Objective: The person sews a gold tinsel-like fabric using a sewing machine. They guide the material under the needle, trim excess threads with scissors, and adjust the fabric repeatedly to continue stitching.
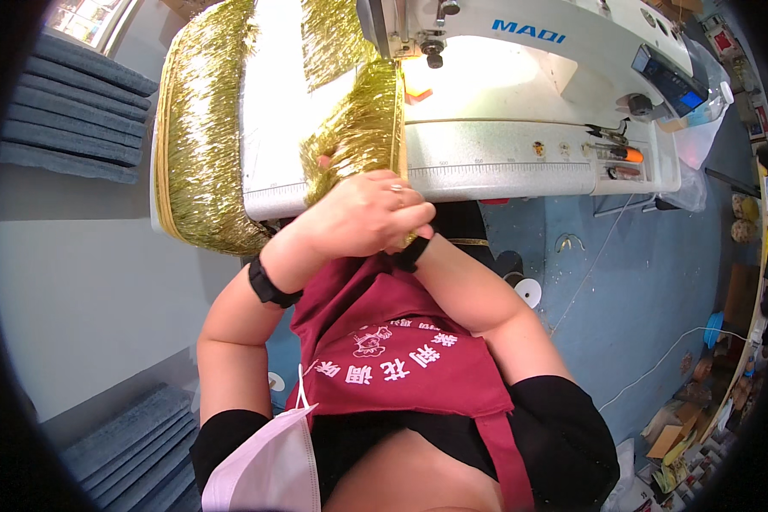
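My left hand point(367, 213) is over the near edge of the white sewing bed point(495, 175), its fingers bent and closed on a gold tinsel fringe strip point(354, 128). My right hand point(416, 237) is beneath and behind it, mostly hidden, so I cannot make out its fingers. The strip runs from my hands up toward the sewing head point(427, 43), with yellow tape along its right side. A wide band of the same gold fringe point(200, 128) lies over the left end of the bed, beside a white section.
An orange-handled tool point(630, 155) lies in a tray at the bed's right. Grey-blue folded pads point(77, 111) are at left. A white spool point(527, 293) is below the bed. Cardboard boxes point(670, 431) and clutter line the right wall. A pink mask point(256, 465) hangs at my chest.
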### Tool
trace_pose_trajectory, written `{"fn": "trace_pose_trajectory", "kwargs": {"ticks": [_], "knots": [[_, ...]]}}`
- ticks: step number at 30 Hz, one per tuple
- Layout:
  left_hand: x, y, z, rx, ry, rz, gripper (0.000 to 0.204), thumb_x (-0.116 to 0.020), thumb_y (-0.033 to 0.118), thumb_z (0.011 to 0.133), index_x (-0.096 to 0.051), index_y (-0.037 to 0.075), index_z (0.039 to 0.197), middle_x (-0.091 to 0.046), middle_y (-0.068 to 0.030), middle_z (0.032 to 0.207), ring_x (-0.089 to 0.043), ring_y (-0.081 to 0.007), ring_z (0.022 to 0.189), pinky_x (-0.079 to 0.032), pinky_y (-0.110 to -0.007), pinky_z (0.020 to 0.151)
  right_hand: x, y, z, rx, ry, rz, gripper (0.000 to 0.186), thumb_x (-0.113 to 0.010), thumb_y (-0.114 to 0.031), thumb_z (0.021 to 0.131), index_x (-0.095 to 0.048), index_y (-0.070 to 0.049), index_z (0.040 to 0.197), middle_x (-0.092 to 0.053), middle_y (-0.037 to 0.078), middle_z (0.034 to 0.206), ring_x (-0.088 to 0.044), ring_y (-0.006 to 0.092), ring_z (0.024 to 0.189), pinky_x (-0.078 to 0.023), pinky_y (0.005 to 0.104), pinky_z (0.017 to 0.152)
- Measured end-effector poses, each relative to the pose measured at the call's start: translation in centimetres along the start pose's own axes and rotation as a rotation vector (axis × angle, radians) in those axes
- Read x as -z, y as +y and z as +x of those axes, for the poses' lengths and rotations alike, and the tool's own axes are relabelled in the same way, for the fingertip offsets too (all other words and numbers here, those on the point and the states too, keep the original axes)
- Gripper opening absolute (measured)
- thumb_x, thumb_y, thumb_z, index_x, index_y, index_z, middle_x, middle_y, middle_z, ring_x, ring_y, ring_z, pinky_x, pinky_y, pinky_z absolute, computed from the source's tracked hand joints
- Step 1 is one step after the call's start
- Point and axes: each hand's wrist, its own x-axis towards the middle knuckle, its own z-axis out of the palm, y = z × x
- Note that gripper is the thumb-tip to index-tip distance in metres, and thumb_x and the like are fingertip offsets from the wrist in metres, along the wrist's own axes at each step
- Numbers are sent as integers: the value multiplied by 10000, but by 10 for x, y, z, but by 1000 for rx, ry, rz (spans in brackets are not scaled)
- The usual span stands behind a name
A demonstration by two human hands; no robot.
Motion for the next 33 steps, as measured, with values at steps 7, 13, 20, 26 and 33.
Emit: {"fn": "trace_pose_trajectory", "kwargs": {"ticks": [7,13,20,26,33], "knots": [[-48,-8,-2,30,-186,16,274,-727,197,804,-626,56,1014,-682,-77,887,-692,-285,885,-548,-386,817,-54,-2,-68,315,-143,585,552,-557,-327,1021,-468,-98,1515,-501,152,1530,-450,295,1431,-361,454,1179],[-68,-12,-16,56,-62,83,239,-723,220,852,-650,56,1010,-698,-78,933,-699,-275,917,-556,-383,837,-87,40,-106,357,-283,903,486,-588,-275,1002,-539,-118,1460,-546,141,1486,-511,294,1373,-418,429,1136],[-64,-7,-23,56,-58,124,251,-726,230,875,-646,53,1035,-704,-77,943,-698,-264,920,-558,-384,827,-8,107,-111,38,-387,389,325,-670,-214,927,-719,-114,1232,-701,160,1227,-673,341,1113,-543,443,953],[-56,-4,-25,13,4,146,238,-695,272,910,-628,62,999,-679,-53,900,-681,-232,895,-546,-360,815,99,155,-136,-296,-103,228,115,-771,-201,856,-758,-90,887,-749,92,871,-715,324,783,-562,418,695],[-57,1,-21,-28,60,206,259,-699,307,913,-637,67,987,-671,-45,923,-672,-217,888,-542,-353,802,78,117,-77,16,334,217,512,-819,-223,803,-638,-149,1276,-613,73,1323,-581,271,1228,-443,439,1017]]}}
